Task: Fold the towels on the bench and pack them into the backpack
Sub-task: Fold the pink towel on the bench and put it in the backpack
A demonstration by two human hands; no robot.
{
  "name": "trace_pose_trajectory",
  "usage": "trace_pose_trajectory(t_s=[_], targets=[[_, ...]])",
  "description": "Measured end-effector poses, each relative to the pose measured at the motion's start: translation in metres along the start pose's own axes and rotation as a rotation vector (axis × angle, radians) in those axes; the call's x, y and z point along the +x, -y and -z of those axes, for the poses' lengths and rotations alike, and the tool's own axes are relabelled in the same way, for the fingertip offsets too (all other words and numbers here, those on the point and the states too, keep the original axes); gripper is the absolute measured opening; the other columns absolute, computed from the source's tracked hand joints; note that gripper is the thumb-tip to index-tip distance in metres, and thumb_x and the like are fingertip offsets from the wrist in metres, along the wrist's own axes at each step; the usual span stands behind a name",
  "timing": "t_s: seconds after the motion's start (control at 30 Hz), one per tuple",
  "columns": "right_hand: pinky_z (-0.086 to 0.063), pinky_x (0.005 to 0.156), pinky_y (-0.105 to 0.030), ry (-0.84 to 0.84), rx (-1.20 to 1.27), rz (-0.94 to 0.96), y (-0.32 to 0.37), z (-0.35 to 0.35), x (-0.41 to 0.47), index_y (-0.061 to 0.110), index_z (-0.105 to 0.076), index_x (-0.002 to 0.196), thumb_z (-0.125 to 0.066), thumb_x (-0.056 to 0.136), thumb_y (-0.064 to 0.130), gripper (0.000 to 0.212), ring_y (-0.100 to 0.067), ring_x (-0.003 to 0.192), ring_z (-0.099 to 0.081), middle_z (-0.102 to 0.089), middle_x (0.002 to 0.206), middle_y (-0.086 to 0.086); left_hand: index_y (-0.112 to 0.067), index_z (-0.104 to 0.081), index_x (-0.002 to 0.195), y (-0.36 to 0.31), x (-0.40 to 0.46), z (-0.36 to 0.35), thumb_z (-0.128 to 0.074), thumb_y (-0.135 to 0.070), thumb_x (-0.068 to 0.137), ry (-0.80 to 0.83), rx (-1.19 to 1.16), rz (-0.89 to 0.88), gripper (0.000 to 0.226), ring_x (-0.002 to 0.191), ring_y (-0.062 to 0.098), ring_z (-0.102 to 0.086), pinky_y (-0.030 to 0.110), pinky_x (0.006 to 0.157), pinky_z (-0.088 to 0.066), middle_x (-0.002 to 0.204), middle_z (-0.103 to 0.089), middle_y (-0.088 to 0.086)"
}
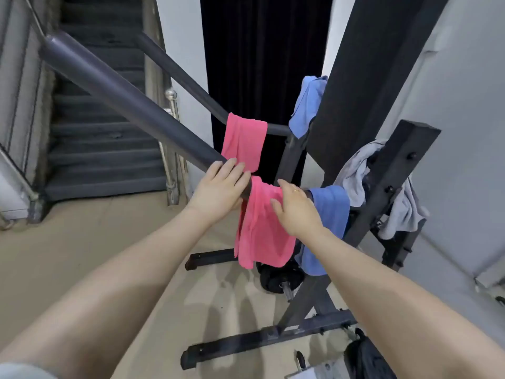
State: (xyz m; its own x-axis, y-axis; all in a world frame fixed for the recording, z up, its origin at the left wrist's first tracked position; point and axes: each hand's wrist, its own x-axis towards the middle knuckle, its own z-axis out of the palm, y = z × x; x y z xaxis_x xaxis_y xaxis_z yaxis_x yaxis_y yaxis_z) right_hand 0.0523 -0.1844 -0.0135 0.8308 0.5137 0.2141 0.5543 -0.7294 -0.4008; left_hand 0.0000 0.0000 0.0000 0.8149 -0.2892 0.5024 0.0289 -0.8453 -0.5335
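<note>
Left hand (218,188) rests flat, fingers straight, on the dark grey padded metal bar (128,110). Right hand (296,207), fingers relaxed, touches the near pink terry towel (259,236) draped over that bar, long axis hanging downward toward the floor.

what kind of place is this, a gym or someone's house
Probably a small gym corner by a stairwell. A black weight bench frame stands on the floor with a weight plate under it, towels hang over its bars, and stairs rise behind.
</note>
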Motion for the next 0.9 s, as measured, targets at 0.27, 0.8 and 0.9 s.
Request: trace_pose_trajectory(t_s=[0.27, 0.8, 0.9], targets=[[-0.042, 0.089, -0.04, -0.073, 0.059, -0.022, 0.012, -0.034, 0.061, 0.006, -0.053, 0.119, -0.05, 0.092, 0.034, 0.038, -0.031, 0.11, -0.05, -0.057, 0.116, -0.014, -0.013, -0.067, 0.094, 0.009, 0.014, -0.033, -0.082, -0.036, 0.053, -0.061, -0.014, 0.044, 0.05, 0.095, 0.026, -0.062, 0.038, 0.092, -0.03, 0.098, -0.067, 0.003], [-0.043, 0.068, -0.01, -0.436, 0.938, 0.075, -0.001, 0.08, -0.022, 0.029, -0.052, 0.086, -0.045, 0.094, 0.009, 0.023, 0.008, 0.07, -0.053, -0.056, 0.083, 0.012, -0.013, -0.047, 0.132, -0.029, 0.022, 0.009, -0.027, -0.046, 0.086, -0.05, -0.64, 0.345, 0.06, 0.123, 0.028, -0.045, 0.049, 0.111, -0.014, 0.132, -0.052, 0.006], [-0.041, 0.072, -0.006, -0.447, 0.776, 0.106, -0.009, 0.095, -0.052, 0.023, -0.057, 0.088, -0.054, 0.09, 0.01, 0.014, 0.01, 0.075, -0.053, -0.058, 0.083, 0.015, -0.011, -0.037, 0.139, -0.048, 0.03, 0.041, -0.025, -0.044, 0.087, -0.105, -1.035, 0.323, 0.063, 0.133, 0.022, -0.033, 0.035, 0.111, -0.022, 0.144, -0.04, 0.007]])
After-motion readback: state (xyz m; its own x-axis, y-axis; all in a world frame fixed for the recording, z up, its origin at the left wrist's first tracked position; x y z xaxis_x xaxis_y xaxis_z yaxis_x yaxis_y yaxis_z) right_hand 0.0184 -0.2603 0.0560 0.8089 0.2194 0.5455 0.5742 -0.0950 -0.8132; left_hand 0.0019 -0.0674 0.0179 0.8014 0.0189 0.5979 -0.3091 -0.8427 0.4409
